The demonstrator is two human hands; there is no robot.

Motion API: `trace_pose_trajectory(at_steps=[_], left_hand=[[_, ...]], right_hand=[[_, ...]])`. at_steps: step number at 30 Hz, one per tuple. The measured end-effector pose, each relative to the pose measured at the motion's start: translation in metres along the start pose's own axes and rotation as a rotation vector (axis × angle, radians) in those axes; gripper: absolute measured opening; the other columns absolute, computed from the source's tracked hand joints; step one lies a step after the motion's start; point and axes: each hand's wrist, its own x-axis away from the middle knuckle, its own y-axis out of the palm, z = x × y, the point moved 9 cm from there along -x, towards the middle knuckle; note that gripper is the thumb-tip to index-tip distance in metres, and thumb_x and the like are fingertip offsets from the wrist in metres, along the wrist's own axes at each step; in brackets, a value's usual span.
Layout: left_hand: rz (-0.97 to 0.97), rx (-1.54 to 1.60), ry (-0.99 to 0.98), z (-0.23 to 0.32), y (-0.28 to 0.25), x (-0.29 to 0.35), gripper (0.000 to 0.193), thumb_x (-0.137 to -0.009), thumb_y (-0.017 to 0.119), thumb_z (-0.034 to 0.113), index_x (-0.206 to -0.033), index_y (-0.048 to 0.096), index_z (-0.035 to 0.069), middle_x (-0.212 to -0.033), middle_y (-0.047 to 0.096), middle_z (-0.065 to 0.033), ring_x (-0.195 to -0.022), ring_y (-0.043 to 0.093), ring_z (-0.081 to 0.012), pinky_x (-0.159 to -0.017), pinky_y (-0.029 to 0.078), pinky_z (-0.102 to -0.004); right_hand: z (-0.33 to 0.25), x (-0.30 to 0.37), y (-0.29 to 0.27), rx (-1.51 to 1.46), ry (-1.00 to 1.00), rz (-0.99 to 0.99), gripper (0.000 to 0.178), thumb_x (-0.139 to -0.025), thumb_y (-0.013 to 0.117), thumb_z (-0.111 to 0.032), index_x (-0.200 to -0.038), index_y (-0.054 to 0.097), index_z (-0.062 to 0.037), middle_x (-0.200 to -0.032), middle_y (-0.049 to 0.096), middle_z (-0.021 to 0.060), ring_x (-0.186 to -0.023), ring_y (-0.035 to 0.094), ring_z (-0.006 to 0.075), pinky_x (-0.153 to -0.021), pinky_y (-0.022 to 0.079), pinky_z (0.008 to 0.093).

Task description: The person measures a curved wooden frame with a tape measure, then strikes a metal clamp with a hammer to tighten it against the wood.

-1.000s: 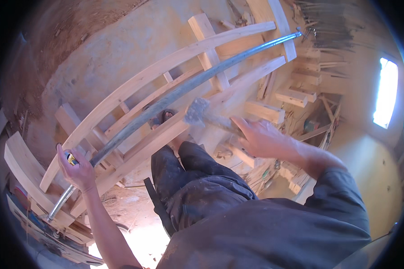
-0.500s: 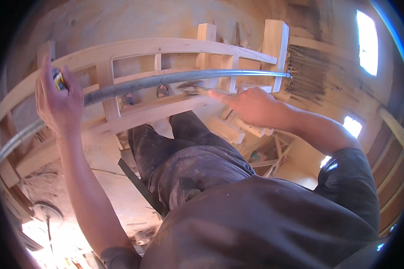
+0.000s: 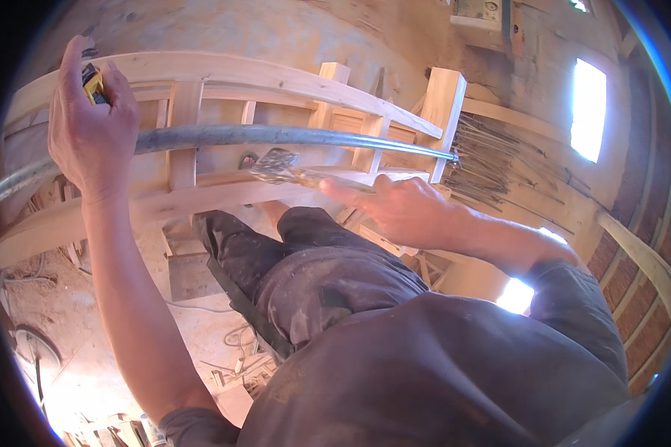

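Note:
My left hand (image 3: 93, 127) is at the far left, above a light wooden frame (image 3: 231, 69), closed around a yellow-and-black tool handle (image 3: 94, 83). Most of that tool is hidden by my fingers. My right hand (image 3: 402, 208) grips a hammer (image 3: 274, 165) by its wooden handle, index finger stretched along it. The worn grey hammer head points left, held over the near rail of the frame. A long metal clamp pipe (image 3: 253, 135) runs across the frame from left to right, passing by my left wrist.
A thick wooden post (image 3: 443, 104) stands at the frame's right end. Beyond it, thin rods or sticks (image 3: 492, 160) lie in a heap by the wall. Wood scraps (image 3: 250, 376) and a cord litter the floor below. A round disc-like object (image 3: 37, 349) is at lower left.
The hammer has swung left and appears larger and sharper. My left hand keeps its grip and sits slightly higher in view. The whole view has shifted, tilting the frame.

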Motion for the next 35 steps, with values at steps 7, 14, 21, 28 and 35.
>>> trace_pose_trajectory(at_steps=[7, 14, 21, 28, 35], left_hand=[[0.001, 0.03, 0.033, 0.006, 0.008, -0.006, 0.043, -0.087, 0.063, 0.024, -0.129, 0.058, 0.018, -0.104, 0.071, -0.0099, -0.091, 0.068, -0.0291, -0.076, 0.054, -0.0396], [-0.044, -0.014, 0.019, 0.002, 0.003, -0.005, 0.048, -0.09, 0.06, 0.029, -0.135, 0.054, 0.013, -0.119, 0.067, -0.0157, -0.101, 0.067, -0.0324, -0.086, 0.053, -0.0397], [-0.103, 0.024, -0.059, 0.004, 0.009, -0.003, 0.046, -0.087, 0.063, 0.019, -0.132, 0.054, 0.014, -0.109, 0.069, -0.0116, -0.093, 0.068, -0.03, -0.078, 0.054, -0.0404], [-0.089, 0.006, -0.05, 0.007, 0.009, -0.005, 0.047, -0.089, 0.062, 0.023, -0.135, 0.053, 0.014, -0.115, 0.068, -0.0149, -0.098, 0.067, -0.0328, -0.083, 0.053, -0.0415], [-0.103, 0.026, -0.085, -0.001, 0.01, -0.005, 0.051, -0.089, 0.064, 0.026, -0.137, 0.052, 0.014, -0.119, 0.066, -0.0185, -0.102, 0.066, -0.0343, -0.085, 0.052, -0.0421]], right_hand=[[0.058, -0.006, 0.034, 0.04, 0.151, -0.091, 0.082, -0.083, 0.054, -0.006, -0.156, 0.021, -0.0217, -0.076, 0.062, 0.02, -0.072, 0.065, 0.0348, -0.059, 0.05, 0.0432], [0.012, 0.0, 0.006, -0.089, 0.118, -0.079, 0.083, -0.082, 0.054, -0.004, -0.156, 0.02, -0.0231, -0.08, 0.064, 0.021, -0.07, 0.065, 0.0366, -0.06, 0.05, 0.0451], [0.062, 0.025, 0.027, -0.085, 0.243, -0.145, 0.082, -0.084, 0.053, -0.005, -0.156, 0.019, -0.0246, -0.069, 0.06, 0.0193, -0.068, 0.063, 0.036, -0.062, 0.049, 0.0457], [0.049, 0.056, -0.041, -0.238, 0.251, -0.03, 0.075, -0.093, 0.051, -0.009, -0.155, 0.017, -0.0335, -0.086, 0.064, 0.0183, -0.071, 0.065, 0.0363, -0.064, 0.05, 0.0494], [0.087, 0.018, -0.046, 0.117, 0.239, -0.143, 0.081, -0.092, 0.056, -0.011, -0.156, 0.013, -0.0348, -0.083, 0.064, 0.0157, -0.067, 0.066, 0.0333, -0.059, 0.052, 0.0454]])
